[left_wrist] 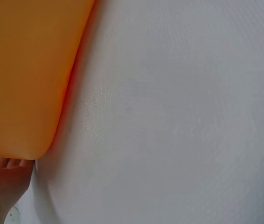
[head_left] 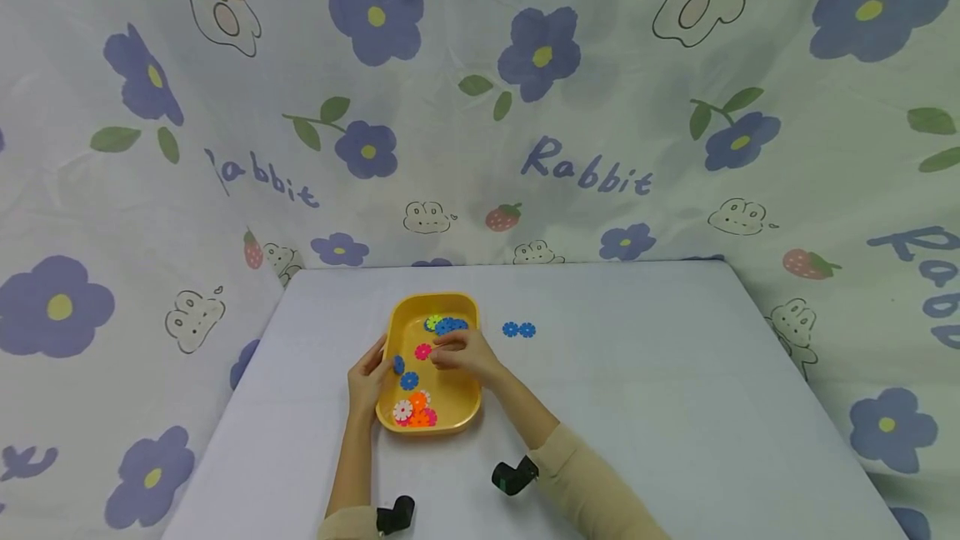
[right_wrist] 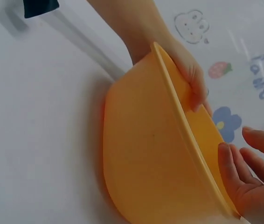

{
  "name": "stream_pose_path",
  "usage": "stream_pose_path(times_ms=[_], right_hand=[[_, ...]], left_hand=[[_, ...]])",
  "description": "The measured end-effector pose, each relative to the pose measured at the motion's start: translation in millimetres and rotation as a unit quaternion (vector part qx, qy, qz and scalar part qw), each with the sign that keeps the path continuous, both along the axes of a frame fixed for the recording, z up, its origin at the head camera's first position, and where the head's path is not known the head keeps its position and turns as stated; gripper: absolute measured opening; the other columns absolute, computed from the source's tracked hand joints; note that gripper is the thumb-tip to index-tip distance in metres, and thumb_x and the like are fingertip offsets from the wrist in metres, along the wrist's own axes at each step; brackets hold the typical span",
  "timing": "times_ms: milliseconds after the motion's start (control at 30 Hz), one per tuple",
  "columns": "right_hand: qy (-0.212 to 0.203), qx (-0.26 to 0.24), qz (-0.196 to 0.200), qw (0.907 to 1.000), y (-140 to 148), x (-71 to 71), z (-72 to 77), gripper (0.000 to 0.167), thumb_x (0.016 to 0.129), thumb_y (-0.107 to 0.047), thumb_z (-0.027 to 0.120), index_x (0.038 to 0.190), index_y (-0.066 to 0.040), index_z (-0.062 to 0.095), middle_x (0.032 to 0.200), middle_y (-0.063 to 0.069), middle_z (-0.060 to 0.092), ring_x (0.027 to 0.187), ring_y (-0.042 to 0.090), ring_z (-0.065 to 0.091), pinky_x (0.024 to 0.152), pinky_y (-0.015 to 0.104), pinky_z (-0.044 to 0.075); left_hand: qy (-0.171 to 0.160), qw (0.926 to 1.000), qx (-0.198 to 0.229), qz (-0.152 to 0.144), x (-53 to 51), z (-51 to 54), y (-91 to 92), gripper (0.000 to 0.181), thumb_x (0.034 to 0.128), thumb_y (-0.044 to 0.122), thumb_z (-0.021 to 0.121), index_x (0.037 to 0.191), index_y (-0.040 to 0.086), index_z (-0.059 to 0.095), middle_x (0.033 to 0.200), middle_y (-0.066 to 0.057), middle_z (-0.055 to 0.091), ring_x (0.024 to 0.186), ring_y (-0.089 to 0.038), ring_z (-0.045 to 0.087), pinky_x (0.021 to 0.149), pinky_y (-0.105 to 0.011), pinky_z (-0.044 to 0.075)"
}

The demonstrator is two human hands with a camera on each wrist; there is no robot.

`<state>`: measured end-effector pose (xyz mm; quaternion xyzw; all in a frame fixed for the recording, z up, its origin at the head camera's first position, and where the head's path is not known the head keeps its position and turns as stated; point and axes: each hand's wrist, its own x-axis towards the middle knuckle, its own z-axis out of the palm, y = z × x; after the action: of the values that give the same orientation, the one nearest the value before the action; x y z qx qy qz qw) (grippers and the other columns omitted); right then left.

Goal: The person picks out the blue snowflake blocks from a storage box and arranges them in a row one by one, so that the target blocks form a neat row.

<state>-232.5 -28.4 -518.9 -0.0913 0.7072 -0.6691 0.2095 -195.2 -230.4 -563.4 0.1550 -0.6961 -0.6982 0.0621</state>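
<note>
A yellow plastic tray (head_left: 459, 407) sits on the table, holding snowflake-shaped plastic discs. My left hand (head_left: 366, 382) grips its left side, thumb over the rim, as the right wrist view also shows. Over the tray's right half hovers my right hand (head_left: 468, 357); in the right wrist view its fingers (right_wrist: 232, 163) are loosely bent, thumb apart, with no disc visible between them. Blue discs (head_left: 450, 326) and a yellow-green disc (head_left: 432, 322) lie at the far end. A pink disc (head_left: 423, 352) is beside my right fingertips. Orange, white and pink discs (head_left: 417, 412) cluster at the near end.
To the right of the tray, two blue discs (head_left: 519, 330) lie side by side on the white tabletop (head_left: 637, 407); whether they are joined is too small to tell. A printed cloth (head_left: 450, 107) hangs behind the table. Black wrist cameras (head_left: 514, 477) sit on both forearms.
</note>
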Motion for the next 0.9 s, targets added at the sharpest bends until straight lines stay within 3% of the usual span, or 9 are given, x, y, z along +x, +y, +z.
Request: stream_pose_path(times_ms=[167, 333, 500, 700, 900], right_hand=[[0.001, 0.024, 0.022, 0.9995, -16.3, 5.0, -4.4, 0.034, 0.084, -0.009, 0.07, 0.111, 0.01, 0.062, 0.09, 0.015, 0.071, 0.082, 0.025, 0.069, 0.071, 0.032, 0.057], [-0.014, 0.075, 0.019, 0.9969, -30.9, 13.3, -9.5, 0.033, 0.081, -0.011, 0.073, 0.108, 0.005, 0.066, 0.084, 0.008, 0.07, 0.075, 0.018, 0.067, 0.071, 0.027, 0.057], [-0.037, 0.104, 0.011, 0.9938, -42.1, 20.7, -14.1, 0.029, 0.078, -0.01, 0.075, 0.104, 0.003, 0.069, 0.082, 0.004, 0.068, 0.07, 0.015, 0.063, 0.07, 0.026, 0.056], [-0.086, 0.08, 0.015, 0.9929, -52.8, 27.0, -18.5, 0.027, 0.079, -0.003, 0.072, 0.105, 0.005, 0.067, 0.074, 0.008, 0.067, 0.069, 0.022, 0.068, 0.064, 0.03, 0.058], [-0.099, 0.054, 0.055, 0.9921, -61.9, 35.8, -21.8, 0.03, 0.079, 0.004, 0.069, 0.109, 0.007, 0.064, 0.075, 0.009, 0.065, 0.07, 0.03, 0.069, 0.062, 0.035, 0.058]], left_hand=[[-0.004, 1.0, -0.003, 0.001, 0.3, 1.8, -0.2, 0.047, 0.0921, 0.005, 0.054, 0.139, 0.01, 0.048, 0.14, -0.018, 0.046, 0.125, -0.02, 0.044, 0.083, -0.005, 0.042], [0.0, 0.9998, -0.016, 0.008, -0.6, 0.1, -0.6, 0.047, 0.0906, 0.006, 0.056, 0.137, 0.009, 0.05, 0.135, -0.019, 0.051, 0.107, -0.005, 0.052, 0.08, -0.006, 0.044], [0.004, 0.9998, -0.017, 0.01, -0.7, -0.9, -0.3, 0.047, 0.0901, 0.006, 0.057, 0.137, 0.009, 0.05, 0.134, -0.021, 0.051, 0.11, -0.011, 0.052, 0.08, -0.006, 0.044], [0.016, 0.9997, -0.007, 0.016, 0.5, -0.6, 0.4, 0.046, 0.0896, 0.003, 0.057, 0.135, 0.005, 0.05, 0.132, -0.024, 0.052, 0.109, -0.013, 0.054, 0.079, -0.006, 0.045], [0.028, 0.9995, 0.007, 0.014, 1.5, -0.1, 0.9, 0.046, 0.0902, 0.001, 0.055, 0.136, 0.004, 0.049, 0.133, -0.025, 0.05, 0.106, -0.006, 0.055, 0.08, -0.007, 0.045]])
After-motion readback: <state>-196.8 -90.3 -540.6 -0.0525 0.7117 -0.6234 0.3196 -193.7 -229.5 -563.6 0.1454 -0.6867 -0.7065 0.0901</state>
